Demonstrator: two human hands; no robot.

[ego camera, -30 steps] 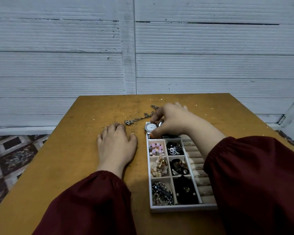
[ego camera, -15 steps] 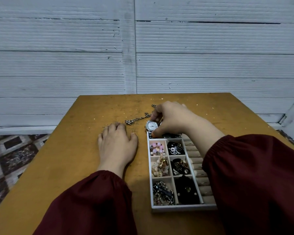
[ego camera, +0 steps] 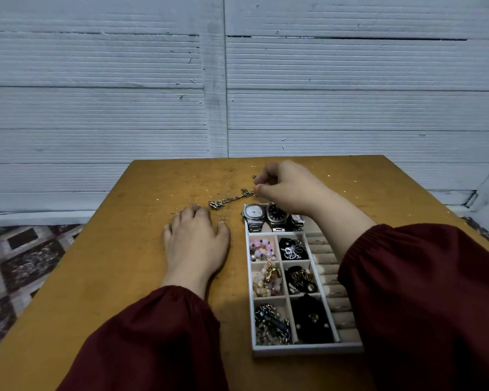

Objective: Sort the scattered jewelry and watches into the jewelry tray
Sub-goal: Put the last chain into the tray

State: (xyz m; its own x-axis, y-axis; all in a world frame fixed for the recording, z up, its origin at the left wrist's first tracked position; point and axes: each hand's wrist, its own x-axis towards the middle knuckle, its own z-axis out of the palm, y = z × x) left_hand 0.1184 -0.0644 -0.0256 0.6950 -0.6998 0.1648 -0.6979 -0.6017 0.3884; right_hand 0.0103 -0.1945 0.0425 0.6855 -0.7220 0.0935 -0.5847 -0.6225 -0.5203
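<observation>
Your right hand [ego camera: 287,187], having let go of the silver white-dialled watch [ego camera: 254,214] in the white divided jewelry tray [ego camera: 294,348], is now curling thumb and forefinger at the silver link chain [ego camera: 229,199]; I cannot tell whether it is gripping yet. Your left hand [ego camera: 195,246] is lying flat and relaxed on the ochre wooden table [ego camera: 124,277]. Three watches are sitting stowed and one chain is waiting outside, so the sorting is probably nearing its end.

Right hand [ego camera: 283,184] from watch [ego camera: 253,214] to chain [ego camera: 232,198]
</observation>
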